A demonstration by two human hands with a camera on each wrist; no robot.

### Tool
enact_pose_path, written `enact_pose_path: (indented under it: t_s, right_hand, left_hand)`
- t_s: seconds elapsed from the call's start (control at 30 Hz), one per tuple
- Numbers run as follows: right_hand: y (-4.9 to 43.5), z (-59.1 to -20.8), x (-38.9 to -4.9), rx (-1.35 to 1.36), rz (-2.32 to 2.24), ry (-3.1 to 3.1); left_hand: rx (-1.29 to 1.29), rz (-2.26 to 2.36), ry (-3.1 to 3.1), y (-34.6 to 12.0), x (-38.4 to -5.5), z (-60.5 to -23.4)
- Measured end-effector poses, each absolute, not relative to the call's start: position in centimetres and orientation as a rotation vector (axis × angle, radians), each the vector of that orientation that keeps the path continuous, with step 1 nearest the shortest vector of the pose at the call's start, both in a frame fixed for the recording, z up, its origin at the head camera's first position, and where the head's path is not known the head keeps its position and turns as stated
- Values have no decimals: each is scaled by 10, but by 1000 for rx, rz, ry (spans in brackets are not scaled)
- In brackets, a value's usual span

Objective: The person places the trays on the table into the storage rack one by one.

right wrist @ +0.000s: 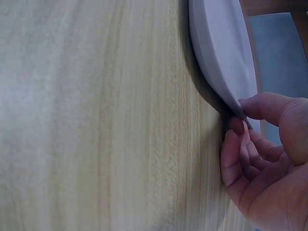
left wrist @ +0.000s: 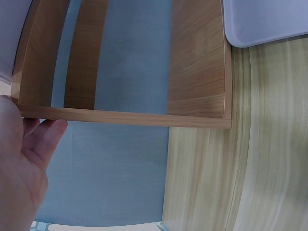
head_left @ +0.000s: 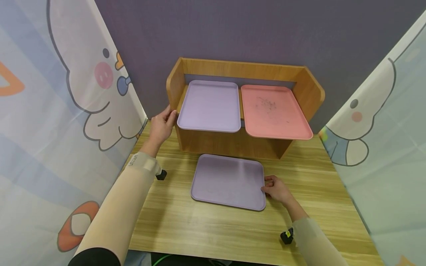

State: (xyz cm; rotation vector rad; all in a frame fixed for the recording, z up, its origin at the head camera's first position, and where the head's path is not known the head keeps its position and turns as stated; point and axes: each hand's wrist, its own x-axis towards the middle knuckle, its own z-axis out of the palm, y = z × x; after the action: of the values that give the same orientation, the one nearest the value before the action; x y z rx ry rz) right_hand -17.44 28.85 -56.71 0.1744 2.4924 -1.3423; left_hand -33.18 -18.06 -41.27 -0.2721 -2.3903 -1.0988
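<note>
A small wooden desk shelf (head_left: 229,142) stands at the back of the table. My left hand (head_left: 162,125) holds its left side panel, the fingers on the outer face (left wrist: 36,142) and the thumb by the front edge. Close to that thumb, a light purple tray (head_left: 209,107) lies on the upper board, beside a pink tray (head_left: 274,112) with dark specks. A second purple tray (head_left: 229,183) lies on the table before the shelf. Its right edge is pinched by my right hand (head_left: 277,190), thumb on top and fingers curled under the rim (right wrist: 216,57).
The wood-grain table (head_left: 193,229) reaches forward to its front edge, with a green cable (head_left: 162,259) below. A grey-purple wall (head_left: 239,29) rises behind the shelf. Cartoon-printed curtains hang at left (head_left: 30,147) and right (head_left: 392,147).
</note>
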Motion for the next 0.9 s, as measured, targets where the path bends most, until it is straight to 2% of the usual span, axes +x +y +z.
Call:
enact_pose_path:
  t_s: [0.57,0.9]
  right_hand:
    - [283,-561,-169,219,-1365,2587]
    - [285,-566,-167,194,-1772,2287]
  left_hand:
    - [-270,-1092,-2396,-181,-334,-414]
    - [-267,-1084,-2390,-180,-334,-415]
